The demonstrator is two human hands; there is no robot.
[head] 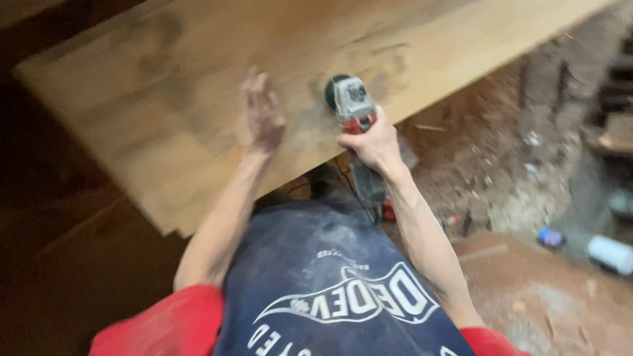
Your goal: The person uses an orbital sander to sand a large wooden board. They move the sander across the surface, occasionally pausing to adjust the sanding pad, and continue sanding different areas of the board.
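View: looking down from the head at two bare arms reaching over a wide wooden board [198,118]; the picture is blurred.
Board: pale wood, lying flat and slanting across the upper part of the view, with darker dusty smudges on its surface.
Left hand [261,117]: spread open, fingers apart, palm down on the board or just over it; the blur hides which. It holds nothing.
Right hand [372,142]: clamped around the body of a grinder [353,109], near the board's close edge.
Grinder: a red and grey power tool; its dark round disc points away from the person and sits on the board, just beside the left hand. Its rear end and a cord [349,188] hang below the board edge.
Hands: near each other but apart.
Clothing: a dark blue apron [330,277] with white print over red sleeves [165,326].
Floor [527,165]: reddish dirt with rubble, to the right.
Litter: a white bottle [610,254] and a small blue can [550,237] lie at the far right.
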